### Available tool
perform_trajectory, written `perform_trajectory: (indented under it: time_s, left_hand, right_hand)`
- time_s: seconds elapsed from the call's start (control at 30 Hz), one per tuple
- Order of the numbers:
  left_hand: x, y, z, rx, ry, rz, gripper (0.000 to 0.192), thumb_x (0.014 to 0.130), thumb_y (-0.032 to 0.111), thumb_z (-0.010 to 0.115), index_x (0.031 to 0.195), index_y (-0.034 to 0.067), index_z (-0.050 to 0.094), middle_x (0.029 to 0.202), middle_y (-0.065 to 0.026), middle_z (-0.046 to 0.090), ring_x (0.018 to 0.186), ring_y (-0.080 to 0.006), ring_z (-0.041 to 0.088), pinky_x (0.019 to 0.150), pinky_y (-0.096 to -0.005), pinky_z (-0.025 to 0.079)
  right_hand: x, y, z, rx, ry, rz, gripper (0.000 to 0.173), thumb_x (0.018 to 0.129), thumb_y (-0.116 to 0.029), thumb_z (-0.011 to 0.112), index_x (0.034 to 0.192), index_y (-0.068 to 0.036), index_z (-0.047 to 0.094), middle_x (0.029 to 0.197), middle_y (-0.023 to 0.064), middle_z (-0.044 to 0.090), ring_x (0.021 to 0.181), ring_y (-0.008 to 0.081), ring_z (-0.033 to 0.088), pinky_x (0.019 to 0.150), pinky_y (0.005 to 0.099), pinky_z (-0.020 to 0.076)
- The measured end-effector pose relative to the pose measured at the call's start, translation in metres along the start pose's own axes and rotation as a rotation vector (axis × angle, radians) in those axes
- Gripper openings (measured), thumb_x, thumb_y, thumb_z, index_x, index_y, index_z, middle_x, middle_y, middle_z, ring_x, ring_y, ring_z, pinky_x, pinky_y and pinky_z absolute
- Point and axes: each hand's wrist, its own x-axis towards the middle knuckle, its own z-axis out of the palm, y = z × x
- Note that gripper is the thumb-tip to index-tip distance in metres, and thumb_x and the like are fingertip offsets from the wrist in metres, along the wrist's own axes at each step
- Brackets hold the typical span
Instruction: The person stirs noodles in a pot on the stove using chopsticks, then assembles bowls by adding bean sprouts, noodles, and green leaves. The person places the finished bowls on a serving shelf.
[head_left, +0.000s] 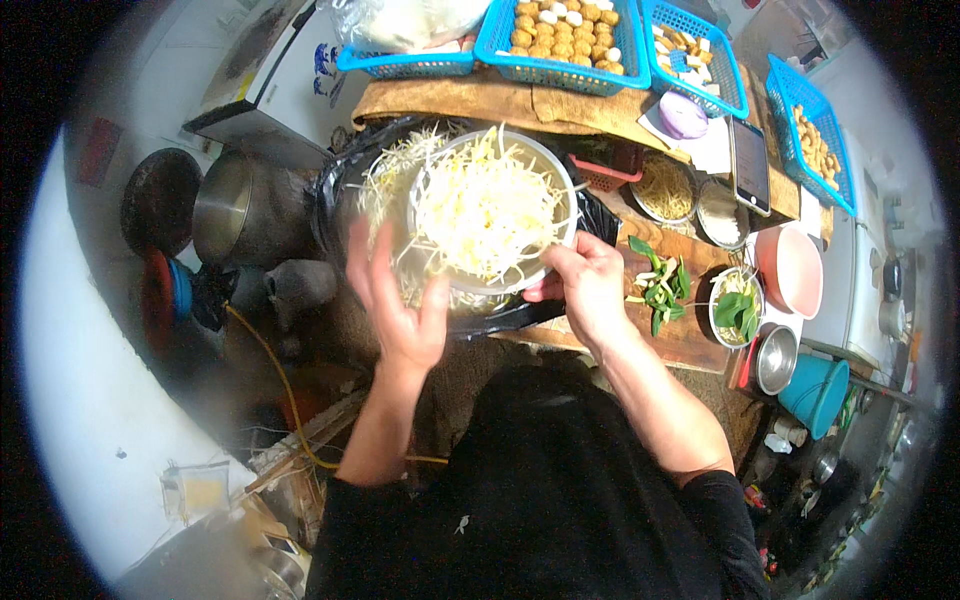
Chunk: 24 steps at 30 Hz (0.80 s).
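A round bowl (568, 196) heaped with bean sprouts (491, 202) is tilted in front of me. My right hand (585, 281) grips its lower right rim, the thumb on the edge and fingers below. My left hand (401, 300), blurred, is spread at the bowl's lower left with the fingers apart; whether it touches the bowl I cannot tell. Beneath and to the left, more bean sprouts (397, 169) lie in a container lined with a black plastic bag (330, 195). The bowl hides much of that container.
Right of the bowl, a wooden board (637, 337) bears green leaves (664, 285). Near it stand a bowl of sprouts and leaves (736, 307), a pink tub (791, 270) and a steel bowl (778, 360). Blue baskets (562, 73) of food line the back. A phone (750, 169) lies right.
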Motion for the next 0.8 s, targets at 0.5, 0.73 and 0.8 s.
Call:
perform_trajectory:
  time_s: [0.5,0.73,0.8]
  left_hand:
    - [0.054,0.002,0.042,0.140,-0.372,0.065,0.089,0.095,0.061,0.058,0.157,0.005,0.031,0.158,-0.0199,0.040,0.148,-0.0359,0.035,0.121,-0.0529,0.024]
    - [0.031,0.023,0.052,0.046,-0.495,0.133,0.052,0.092,0.021,0.066,0.143,0.018,0.056,0.113,-0.0058,0.063,0.114,-0.0229,0.058,0.116,-0.0523,0.026]
    - [0.033,0.024,0.053,0.002,-0.489,0.128,0.034,0.094,0.021,0.064,0.128,0.015,0.066,0.105,-0.0040,0.064,0.106,-0.0236,0.059,0.117,-0.0535,0.025]
  right_hand:
    - [-0.033,0.011,0.018,-0.246,-0.060,-0.108,0.011,0.088,-0.004,0.061,0.079,0.002,0.061,0.070,0.0089,0.066,0.054,0.0141,0.064,0.051,0.0286,0.0556]
    - [-0.025,0.016,-0.005,-0.341,-0.053,-0.099,0.009,0.090,-0.003,0.061,0.085,0.003,0.064,0.077,0.0089,0.068,0.057,0.0152,0.067,0.052,0.0273,0.0570]
    - [-0.024,0.020,-0.009,-0.285,-0.051,-0.011,0.008,0.090,-0.002,0.060,0.086,0.004,0.064,0.077,0.0101,0.069,0.055,0.0158,0.066,0.052,0.0279,0.0574]
